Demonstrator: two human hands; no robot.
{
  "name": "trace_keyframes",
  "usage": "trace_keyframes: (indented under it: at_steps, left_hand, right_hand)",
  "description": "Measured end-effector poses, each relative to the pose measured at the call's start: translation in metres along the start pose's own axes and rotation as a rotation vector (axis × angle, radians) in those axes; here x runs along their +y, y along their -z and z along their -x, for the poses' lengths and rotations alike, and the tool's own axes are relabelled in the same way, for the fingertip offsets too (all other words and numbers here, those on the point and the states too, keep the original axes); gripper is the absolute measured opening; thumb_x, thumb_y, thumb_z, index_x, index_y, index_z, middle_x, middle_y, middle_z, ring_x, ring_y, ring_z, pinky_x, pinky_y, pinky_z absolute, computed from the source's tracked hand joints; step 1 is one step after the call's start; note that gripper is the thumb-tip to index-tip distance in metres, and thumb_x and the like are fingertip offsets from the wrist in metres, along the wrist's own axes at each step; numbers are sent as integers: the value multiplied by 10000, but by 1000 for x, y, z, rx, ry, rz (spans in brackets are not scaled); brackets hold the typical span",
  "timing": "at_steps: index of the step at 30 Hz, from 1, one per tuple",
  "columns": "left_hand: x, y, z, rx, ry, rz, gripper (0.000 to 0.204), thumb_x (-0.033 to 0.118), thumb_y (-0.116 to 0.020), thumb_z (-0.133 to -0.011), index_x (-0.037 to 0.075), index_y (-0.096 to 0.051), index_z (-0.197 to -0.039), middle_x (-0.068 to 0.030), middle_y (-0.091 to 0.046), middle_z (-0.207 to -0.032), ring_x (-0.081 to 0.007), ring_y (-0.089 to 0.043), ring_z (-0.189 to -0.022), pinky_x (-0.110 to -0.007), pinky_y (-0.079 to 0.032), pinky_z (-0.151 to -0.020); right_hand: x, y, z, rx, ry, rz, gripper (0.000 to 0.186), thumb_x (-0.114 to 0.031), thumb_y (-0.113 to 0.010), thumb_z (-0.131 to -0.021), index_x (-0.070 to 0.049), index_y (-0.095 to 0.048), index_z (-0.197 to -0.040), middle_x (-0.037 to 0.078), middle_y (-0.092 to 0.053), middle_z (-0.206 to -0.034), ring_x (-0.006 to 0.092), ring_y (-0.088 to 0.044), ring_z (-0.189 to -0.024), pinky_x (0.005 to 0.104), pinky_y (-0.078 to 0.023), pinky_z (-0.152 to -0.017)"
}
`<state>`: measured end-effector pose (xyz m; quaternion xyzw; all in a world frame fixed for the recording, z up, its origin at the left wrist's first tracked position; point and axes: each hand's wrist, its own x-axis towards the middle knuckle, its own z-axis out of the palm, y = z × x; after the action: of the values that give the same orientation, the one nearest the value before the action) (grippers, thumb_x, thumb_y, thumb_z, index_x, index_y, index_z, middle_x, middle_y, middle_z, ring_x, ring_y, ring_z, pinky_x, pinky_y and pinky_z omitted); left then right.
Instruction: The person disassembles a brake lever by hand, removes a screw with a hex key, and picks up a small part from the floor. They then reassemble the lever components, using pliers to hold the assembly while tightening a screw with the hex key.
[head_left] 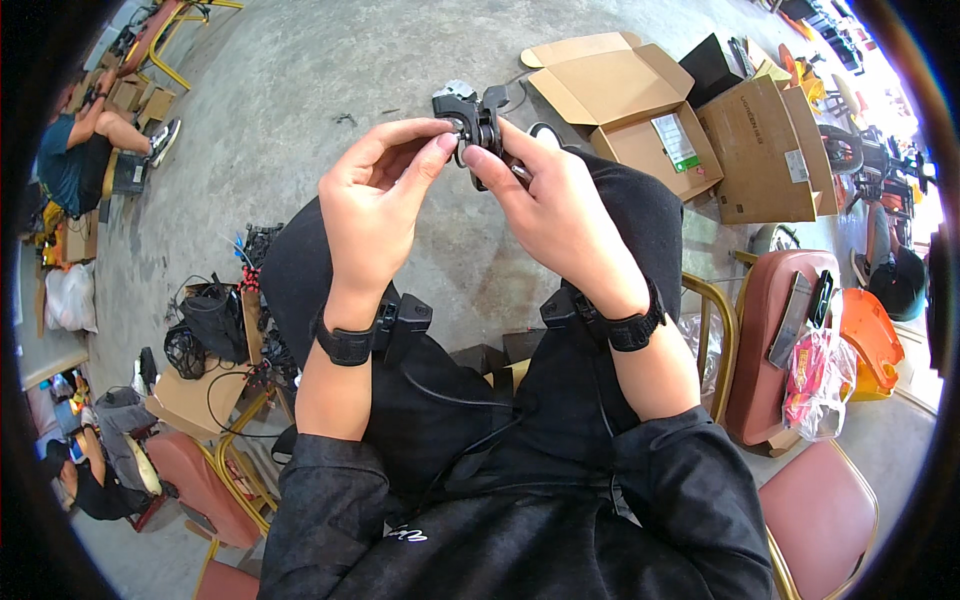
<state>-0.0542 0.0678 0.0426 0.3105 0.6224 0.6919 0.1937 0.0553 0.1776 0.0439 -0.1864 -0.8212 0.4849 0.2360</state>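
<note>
Above my knees, my right hand (562,205) grips a small black mechanical part (489,110) with curved arms and a silvery piece at its upper left. Its thumb presses on the near side, and a thin metal rod pokes out beside the fingers. From the other side my left hand (375,195) brings thumb and index finger together at the part's edge, pinching a tiny shiny metal piece (457,130). The kind of that piece is too small to make out. Both hands nearly meet around the black part, so its underside is hidden.
An opened cardboard box (640,150) lies ahead right, beside a taller carton (755,150). A reddish padded chair (780,300) holds plastic-wrapped items at my right. Cables and a black bag (213,318) lie to my left. Other people sit at the far left and right.
</note>
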Motion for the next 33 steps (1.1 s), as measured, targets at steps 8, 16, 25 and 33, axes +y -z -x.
trace_keyframes:
  at_steps: [8,16,25,33]
  left_hand:
    - [-3,0,0,-1,-12,25,161,-33,-656,-812,-30,-650,-973,-76,-667,-936,-107,-631,-848,-213,-504,-773]
    - [-3,1,1,-6,-37,-57,158,-44,-640,-820,-36,-632,-977,-93,-665,-941,-131,-635,-869,-242,-508,-800]
    - [-2,-1,2,-4,-121,-152,157,-67,-635,-813,-37,-632,-967,-94,-667,-949,-136,-637,-884,-243,-512,-798]
    - [-8,0,1,-43,-283,-257,195,-115,-619,-792,-51,-624,-976,-119,-655,-983,-174,-630,-930,-276,-519,-833]
  right_hand:
    - [2,0,1,-13,-34,-71,307,-188,-583,-894,73,-534,-1049,254,-569,-687,316,-602,-593,351,-443,-533]
    - [-2,2,1,-21,-78,-75,352,-196,-586,-893,84,-527,-1097,250,-559,-676,270,-572,-554,332,-440,-533]
    - [1,2,1,1,-5,27,384,-217,-598,-884,98,-525,-1090,282,-577,-733,388,-614,-670,377,-462,-559]
    - [-3,4,1,-41,-66,-25,325,-211,-572,-898,83,-529,-1030,272,-571,-708,385,-604,-652,383,-451,-554]
